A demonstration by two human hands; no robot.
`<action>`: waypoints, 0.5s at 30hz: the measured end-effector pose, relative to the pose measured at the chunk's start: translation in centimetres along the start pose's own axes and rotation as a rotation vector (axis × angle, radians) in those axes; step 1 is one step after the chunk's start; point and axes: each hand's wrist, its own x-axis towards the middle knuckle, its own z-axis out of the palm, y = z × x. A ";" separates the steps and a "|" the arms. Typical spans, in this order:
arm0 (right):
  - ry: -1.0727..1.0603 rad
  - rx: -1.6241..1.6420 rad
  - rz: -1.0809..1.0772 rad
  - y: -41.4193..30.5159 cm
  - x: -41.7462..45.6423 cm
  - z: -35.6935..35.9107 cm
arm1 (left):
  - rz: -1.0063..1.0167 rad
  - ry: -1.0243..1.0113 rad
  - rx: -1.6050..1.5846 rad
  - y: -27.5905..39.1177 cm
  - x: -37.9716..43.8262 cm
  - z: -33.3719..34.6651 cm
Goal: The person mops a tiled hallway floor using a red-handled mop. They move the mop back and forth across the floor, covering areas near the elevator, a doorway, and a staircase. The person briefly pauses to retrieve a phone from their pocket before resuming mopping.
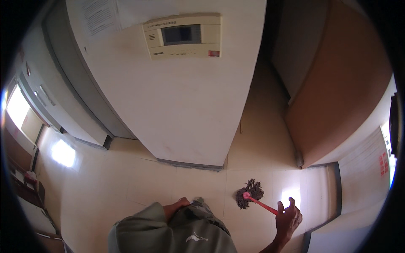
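Note:
My right hand [287, 216] is at the lower right, beside the upper end of a mop's red handle [264, 206]; fingers and thumb are spread, and how far the palm bears on the handle is hard to tell. The dark string mop head [250, 193] rests on the tiled floor, its strands fanned out around a pink-red hub. Near the front of my body, my left hand [183, 202] lies against my camouflage-patterned trousers [202, 210], partly turned away, with its fingers mostly hidden.
Ahead stands a white wall section [190, 104] bearing a cream control panel [183, 36] and papers. An open brown door [341, 85] is to the right, beside a dark passage. A grey door [72, 69] is at the left. Furniture [34, 208] lines the far left edge.

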 end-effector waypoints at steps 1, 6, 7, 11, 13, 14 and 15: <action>-0.031 -0.011 -0.023 -1.5 0.9 0.1 | 0.046 -0.053 0.109 -0.6 -0.5 -0.1; -0.102 -0.115 -0.116 -6.8 4.6 0.3 | 0.105 -0.065 0.035 -2.9 -0.9 -1.5; -0.094 -0.125 -0.119 -7.7 5.2 0.6 | 0.042 0.044 -0.016 -3.2 -0.3 -1.6; -0.057 -0.142 -0.155 -9.7 7.7 1.5 | -0.042 0.214 -0.299 -3.5 1.2 -4.5; -0.038 -0.148 -0.178 -10.5 8.8 2.2 | -0.004 0.180 -0.560 -2.1 1.0 -8.2; -0.048 -0.171 -0.163 -11.0 9.5 2.4 | 0.000 0.175 -0.659 -0.6 0.3 -10.6; -0.046 -0.174 -0.180 -11.9 10.0 2.6 | -0.098 0.194 -0.905 -0.4 -0.2 -12.2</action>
